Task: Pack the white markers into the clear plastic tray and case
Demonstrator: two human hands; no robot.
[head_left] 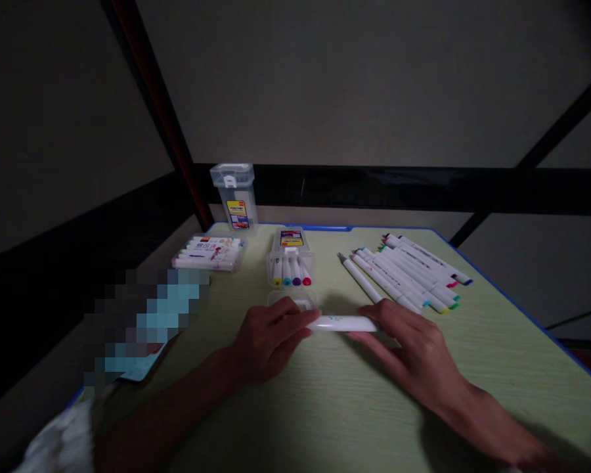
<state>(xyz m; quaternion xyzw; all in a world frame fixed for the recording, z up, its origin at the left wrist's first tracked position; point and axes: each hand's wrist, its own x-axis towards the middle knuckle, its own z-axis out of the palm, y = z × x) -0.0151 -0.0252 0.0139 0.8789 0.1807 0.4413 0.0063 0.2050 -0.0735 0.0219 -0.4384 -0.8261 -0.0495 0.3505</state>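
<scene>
A white marker [345,323] is held level between my two hands, above the table. My left hand [274,335] pinches its left end between thumb and fingers. Around the right end, the fingers of my right hand [414,345] are closed, hiding that tip. Just beyond my left hand lies a clear plastic marker case [291,253] with its lid [280,300] open toward me; several markers with yellow, blue, purple and red ends show in its mouth. To the right, several loose white markers [408,272] lie side by side.
At the back left stands an upright clear case [237,200] with a yellow label. A flat pack of markers [211,252] lies in front of it. Farther left is a light-blue object [145,364], mostly pixelated. The pale green table [492,368] has a blue edge, with a wall behind.
</scene>
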